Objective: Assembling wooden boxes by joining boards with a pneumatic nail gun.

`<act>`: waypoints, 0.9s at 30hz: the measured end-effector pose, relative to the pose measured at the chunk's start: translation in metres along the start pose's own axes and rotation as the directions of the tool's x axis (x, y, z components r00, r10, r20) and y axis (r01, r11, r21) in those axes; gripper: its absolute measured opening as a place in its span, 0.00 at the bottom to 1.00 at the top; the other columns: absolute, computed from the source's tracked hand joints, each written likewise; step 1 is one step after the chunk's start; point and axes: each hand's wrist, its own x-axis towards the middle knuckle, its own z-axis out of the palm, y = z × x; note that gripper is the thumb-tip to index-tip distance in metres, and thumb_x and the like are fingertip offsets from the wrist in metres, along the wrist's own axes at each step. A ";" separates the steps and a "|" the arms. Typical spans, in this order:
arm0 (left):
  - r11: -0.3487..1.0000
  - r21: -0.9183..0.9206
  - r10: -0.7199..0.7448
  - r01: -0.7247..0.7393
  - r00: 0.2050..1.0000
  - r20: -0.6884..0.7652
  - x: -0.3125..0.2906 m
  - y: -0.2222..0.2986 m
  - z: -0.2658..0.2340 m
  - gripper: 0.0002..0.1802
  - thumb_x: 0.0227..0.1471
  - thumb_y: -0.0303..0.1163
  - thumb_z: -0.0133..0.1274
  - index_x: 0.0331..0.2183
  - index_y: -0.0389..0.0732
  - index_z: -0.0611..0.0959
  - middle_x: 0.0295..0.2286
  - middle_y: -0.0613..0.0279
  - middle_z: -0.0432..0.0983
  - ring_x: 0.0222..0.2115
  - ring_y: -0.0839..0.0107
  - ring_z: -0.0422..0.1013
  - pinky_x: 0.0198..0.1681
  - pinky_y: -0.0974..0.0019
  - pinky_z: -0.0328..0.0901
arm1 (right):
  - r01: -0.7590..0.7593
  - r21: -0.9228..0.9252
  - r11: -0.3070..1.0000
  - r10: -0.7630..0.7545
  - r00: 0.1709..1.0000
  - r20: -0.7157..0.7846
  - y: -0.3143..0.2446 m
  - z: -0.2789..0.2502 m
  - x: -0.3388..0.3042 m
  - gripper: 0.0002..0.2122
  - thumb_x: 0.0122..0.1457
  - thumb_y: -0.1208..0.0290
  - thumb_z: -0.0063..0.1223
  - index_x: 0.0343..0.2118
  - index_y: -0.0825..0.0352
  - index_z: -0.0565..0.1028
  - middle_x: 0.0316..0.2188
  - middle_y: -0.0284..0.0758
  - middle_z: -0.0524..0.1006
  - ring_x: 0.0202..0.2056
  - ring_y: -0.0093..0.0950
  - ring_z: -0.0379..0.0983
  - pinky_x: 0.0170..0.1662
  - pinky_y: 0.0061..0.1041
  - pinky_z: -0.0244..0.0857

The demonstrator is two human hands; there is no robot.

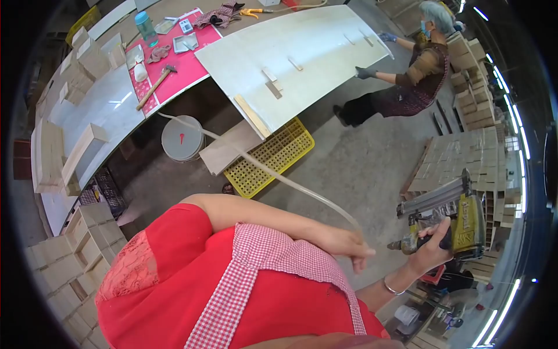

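Note:
My right hand is wrapped round the handle of a yellow and black nail gun. The tool is held up at the right, with its long grey magazine uppermost and a metal air fitting toward my left hand. My left hand reaches across in front of me with its fingers curled. A pale, clear air hose runs from the workbench to this hand and disappears at its fingers, which look closed on it. The hose's end is hidden, and a gap separates the hand from the fitting.
A large white panel with small wood blocks spans the bench; a co-worker in gloves touches its far end. A hammer lies on a pink sheet. Below are a white bucket and a yellow crate. Wooden pieces are stacked left.

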 end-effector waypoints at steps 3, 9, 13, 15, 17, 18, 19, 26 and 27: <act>0.998 0.008 0.070 -0.070 0.997 -0.042 0.014 0.009 -0.008 0.26 0.65 0.48 0.36 0.34 0.36 0.78 0.33 0.59 0.79 0.42 0.71 0.71 0.51 0.64 0.61 | 0.037 -0.074 0.997 -0.038 0.999 -0.005 -0.016 0.003 0.003 0.08 0.59 0.73 0.57 0.32 0.71 0.70 0.16 0.31 0.68 0.16 0.18 0.62 0.18 0.19 0.59; 0.991 0.027 0.131 -0.129 0.984 -0.118 0.014 0.065 0.001 0.26 0.65 0.49 0.36 0.33 0.36 0.78 0.33 0.58 0.78 0.40 0.71 0.73 0.49 0.64 0.62 | 0.075 -0.228 0.971 -0.077 0.997 0.001 -0.033 0.001 0.002 0.12 0.58 0.73 0.57 0.39 0.74 0.69 0.16 0.30 0.68 0.15 0.17 0.61 0.18 0.18 0.58; 0.966 -0.173 0.158 -0.189 0.971 -0.178 0.027 0.042 -0.011 0.26 0.65 0.49 0.35 0.35 0.36 0.77 0.33 0.58 0.77 0.37 0.74 0.73 0.45 0.66 0.63 | 0.063 -0.212 0.975 -0.061 0.998 0.018 -0.030 0.002 0.003 0.12 0.58 0.73 0.57 0.39 0.74 0.69 0.15 0.30 0.67 0.14 0.17 0.61 0.17 0.19 0.58; 0.967 -0.201 0.105 -0.154 0.966 -0.237 0.029 0.035 -0.018 0.26 0.65 0.49 0.35 0.36 0.36 0.76 0.33 0.58 0.77 0.37 0.75 0.73 0.43 0.67 0.63 | 0.058 -0.205 0.977 -0.054 0.998 0.025 -0.019 -0.002 0.005 0.12 0.58 0.73 0.58 0.39 0.74 0.69 0.15 0.30 0.67 0.14 0.18 0.61 0.17 0.19 0.58; 0.962 -0.251 0.006 -0.103 0.934 -0.357 0.030 0.034 -0.030 0.25 0.65 0.48 0.35 0.37 0.36 0.76 0.33 0.58 0.77 0.36 0.76 0.73 0.39 0.68 0.63 | 0.055 -0.179 0.982 -0.047 0.998 0.048 -0.004 -0.005 0.012 0.12 0.58 0.73 0.58 0.39 0.74 0.69 0.15 0.30 0.67 0.14 0.18 0.61 0.17 0.19 0.58; 0.965 -0.243 0.004 -0.100 0.931 -0.365 0.031 0.032 -0.032 0.25 0.65 0.48 0.35 0.37 0.36 0.76 0.33 0.58 0.77 0.36 0.76 0.73 0.39 0.68 0.63 | 0.050 -0.167 0.985 -0.043 0.998 0.048 0.004 -0.007 0.016 0.12 0.58 0.73 0.58 0.39 0.74 0.69 0.15 0.30 0.67 0.14 0.18 0.61 0.17 0.19 0.58; 0.953 -0.279 -0.001 -0.119 0.918 -0.396 0.033 0.032 -0.034 0.24 0.66 0.48 0.35 0.37 0.36 0.76 0.33 0.58 0.77 0.35 0.77 0.72 0.37 0.69 0.62 | 0.048 -0.142 0.989 -0.038 0.997 0.069 0.012 -0.008 0.020 0.12 0.58 0.73 0.58 0.39 0.74 0.69 0.15 0.29 0.67 0.15 0.18 0.62 0.17 0.19 0.58; 0.897 -0.324 0.027 -0.299 0.771 -0.637 0.062 0.010 -0.034 0.21 0.66 0.44 0.35 0.36 0.37 0.75 0.34 0.57 0.76 0.38 0.74 0.73 0.39 0.71 0.61 | 0.002 0.028 1.000 -0.008 0.975 0.221 0.073 -0.048 0.046 0.12 0.57 0.73 0.59 0.39 0.73 0.70 0.16 0.29 0.67 0.15 0.18 0.62 0.17 0.19 0.58; 0.895 -0.297 0.041 -0.332 0.726 -0.687 0.064 0.004 -0.035 0.20 0.66 0.44 0.36 0.35 0.37 0.74 0.35 0.57 0.76 0.39 0.73 0.73 0.41 0.71 0.62 | -0.005 0.048 0.999 -0.006 0.972 0.235 0.084 -0.054 0.052 0.12 0.57 0.72 0.59 0.39 0.73 0.70 0.16 0.29 0.67 0.15 0.18 0.62 0.17 0.19 0.58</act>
